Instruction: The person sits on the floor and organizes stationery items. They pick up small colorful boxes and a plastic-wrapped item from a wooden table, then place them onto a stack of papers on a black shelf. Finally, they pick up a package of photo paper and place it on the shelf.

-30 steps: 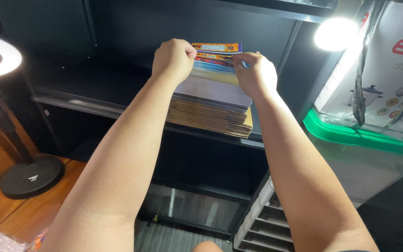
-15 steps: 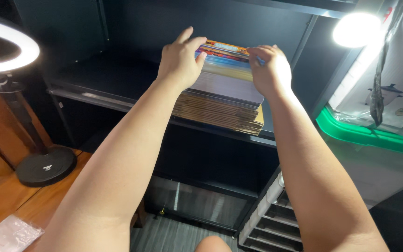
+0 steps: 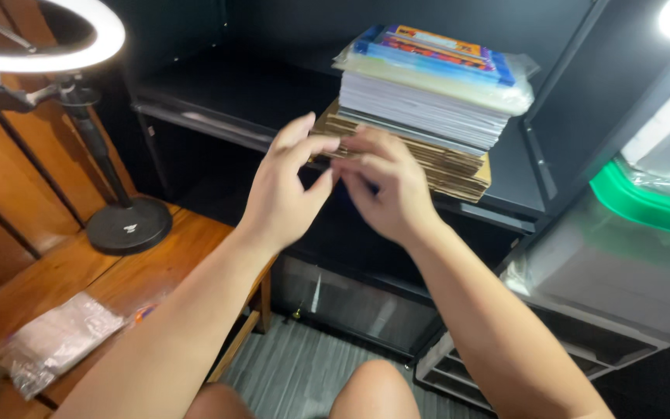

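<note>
A: What's seen, biggest first?

B: Black shelf across upper frame. Stack of books is set on it, upper centre-right; brown card at bottom, white pages in middle, plastic-wrapped coloured covers on top.

A: Other stuff?

B: Wooden table at lower left w/ ring light stood on it & a clear plastic bag laid on it. Green-lidded bin at right edge.

A: Hands?

B: Left hand & right hand are held at frame centre, in front of the stack's lower left corner, fingertips brought together. Fingers loosely curled; nothing is gripped. Contact w/ the stack can't be told.
</note>
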